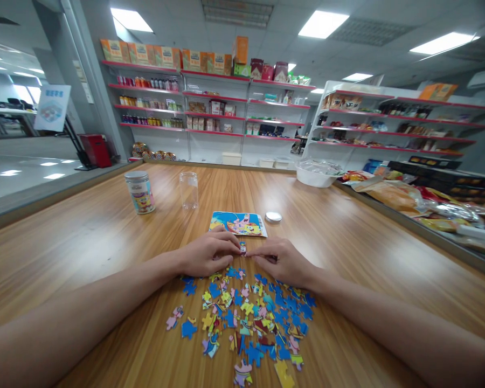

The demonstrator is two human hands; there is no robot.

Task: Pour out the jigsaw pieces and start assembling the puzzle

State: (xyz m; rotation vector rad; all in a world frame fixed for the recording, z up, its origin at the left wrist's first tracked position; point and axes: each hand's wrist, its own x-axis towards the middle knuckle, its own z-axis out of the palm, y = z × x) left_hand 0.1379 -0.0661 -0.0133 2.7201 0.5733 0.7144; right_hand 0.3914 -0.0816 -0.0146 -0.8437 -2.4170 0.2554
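As hands (210,254) (282,260) flank it, the piece (243,247) lies fore-and-aft.

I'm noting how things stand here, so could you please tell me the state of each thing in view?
Left hand, fingertips at the small piece
Right hand, fingertips at that piece too
Other puzzle pieces, scattered, mostly loose
Picture sheet, flat, printed side up
Labelled jar, upright, lidded
Clear jar, upright, uncovered
Silver lid, lying flat on the table
White basin, filled
Ceiling lights, lit

Card (239,222) ahead, room beside right hand (283,261)
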